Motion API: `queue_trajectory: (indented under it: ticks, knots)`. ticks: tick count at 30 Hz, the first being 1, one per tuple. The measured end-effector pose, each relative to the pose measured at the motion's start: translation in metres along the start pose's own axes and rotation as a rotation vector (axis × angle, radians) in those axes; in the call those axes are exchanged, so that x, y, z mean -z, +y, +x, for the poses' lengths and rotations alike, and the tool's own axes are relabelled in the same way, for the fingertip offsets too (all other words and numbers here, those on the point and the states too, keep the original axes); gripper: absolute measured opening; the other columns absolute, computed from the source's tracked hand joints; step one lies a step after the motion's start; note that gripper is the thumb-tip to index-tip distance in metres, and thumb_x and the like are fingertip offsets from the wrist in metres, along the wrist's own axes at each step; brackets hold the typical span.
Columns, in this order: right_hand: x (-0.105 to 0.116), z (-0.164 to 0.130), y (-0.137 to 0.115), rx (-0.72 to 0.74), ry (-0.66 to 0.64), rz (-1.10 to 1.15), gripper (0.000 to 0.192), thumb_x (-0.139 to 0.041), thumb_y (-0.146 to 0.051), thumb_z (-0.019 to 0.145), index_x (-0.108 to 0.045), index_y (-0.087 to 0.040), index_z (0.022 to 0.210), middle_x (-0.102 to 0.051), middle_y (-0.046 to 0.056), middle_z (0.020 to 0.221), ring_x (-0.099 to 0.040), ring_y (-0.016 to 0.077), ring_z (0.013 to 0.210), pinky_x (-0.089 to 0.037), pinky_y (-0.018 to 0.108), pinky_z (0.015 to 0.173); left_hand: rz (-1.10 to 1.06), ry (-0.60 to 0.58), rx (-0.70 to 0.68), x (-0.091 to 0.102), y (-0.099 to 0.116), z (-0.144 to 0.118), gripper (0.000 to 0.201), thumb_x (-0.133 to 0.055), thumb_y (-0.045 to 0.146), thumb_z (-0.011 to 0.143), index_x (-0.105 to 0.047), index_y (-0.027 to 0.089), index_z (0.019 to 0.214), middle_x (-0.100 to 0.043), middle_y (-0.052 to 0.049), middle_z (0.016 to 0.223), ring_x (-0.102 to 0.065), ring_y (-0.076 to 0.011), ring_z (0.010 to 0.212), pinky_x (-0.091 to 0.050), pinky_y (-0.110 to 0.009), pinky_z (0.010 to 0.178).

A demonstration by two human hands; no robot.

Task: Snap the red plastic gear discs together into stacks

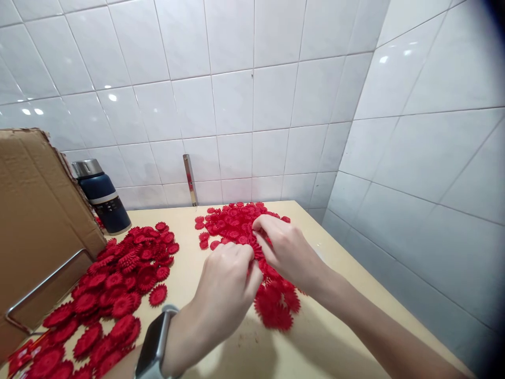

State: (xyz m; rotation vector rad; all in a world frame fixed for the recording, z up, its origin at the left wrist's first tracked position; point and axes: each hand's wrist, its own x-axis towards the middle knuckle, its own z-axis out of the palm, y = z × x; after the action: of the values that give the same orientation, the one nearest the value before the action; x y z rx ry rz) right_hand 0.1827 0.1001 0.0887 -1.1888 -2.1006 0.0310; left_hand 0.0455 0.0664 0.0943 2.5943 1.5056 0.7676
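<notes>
My left hand [226, 281], with a watch on its wrist, is closed over the middle of the table. A bit of red shows at its fingertips, like part of a red toothed-edge disc. Just to the right, my right hand [286, 250] is pinched, thumb and fingers together; whatever is between them is hidden. Behind and below both hands spreads a pile of red toothed-edge discs [232, 218]. A blurred cluster of red discs [278, 308] lies or hangs under my hands; I cannot tell which.
A second heap of red discs [122, 284] covers the table's left side. Beside it stand a cardboard box [39, 226], a bent metal wire [47, 287] and a dark blue bottle [104, 200]. A narrow metallic strip [190, 181] leans on the tiled wall [272, 100]. The pale yellow table [335, 326] ends at right.
</notes>
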Motion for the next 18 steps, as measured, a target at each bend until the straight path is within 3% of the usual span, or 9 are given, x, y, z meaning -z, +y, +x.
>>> queue_trajectory:
  ticks: [11,15,18]
  knots:
    - [-0.003,0.008,0.005,0.05,0.083,0.055,0.018,-0.039,-0.005,0.08,-0.045,-0.018,0.069,-0.055,0.003,0.066,-0.049,0.0154,0.058,-0.037,0.027,0.058,0.205,0.049,-0.075,-0.005,0.002,-0.005,0.023,-0.037,0.007,0.079,-0.043,0.018,0.06,-0.051,-0.001,0.059,-0.043,-0.0145,0.053,-0.033,-0.027,0.051]
    - [-0.005,0.024,0.0,0.079,0.124,0.08,0.016,-0.041,-0.006,0.078,-0.046,-0.018,0.07,-0.055,0.003,0.066,-0.049,0.0151,0.058,-0.036,0.027,0.057,0.304,0.15,-0.07,0.006,0.002,-0.001,0.023,-0.038,0.006,0.078,-0.043,0.018,0.06,-0.05,-0.001,0.058,-0.043,-0.0147,0.053,-0.03,-0.027,0.051]
    - [-0.001,0.042,0.005,0.083,0.169,0.112,0.015,-0.043,-0.006,0.077,-0.047,-0.018,0.069,-0.056,0.003,0.067,-0.05,0.0147,0.059,-0.036,0.026,0.057,0.263,0.236,-0.074,0.01,0.01,-0.009,0.022,-0.039,0.008,0.078,-0.043,0.018,0.058,-0.049,-0.001,0.056,-0.043,-0.0144,0.052,-0.03,-0.026,0.05]
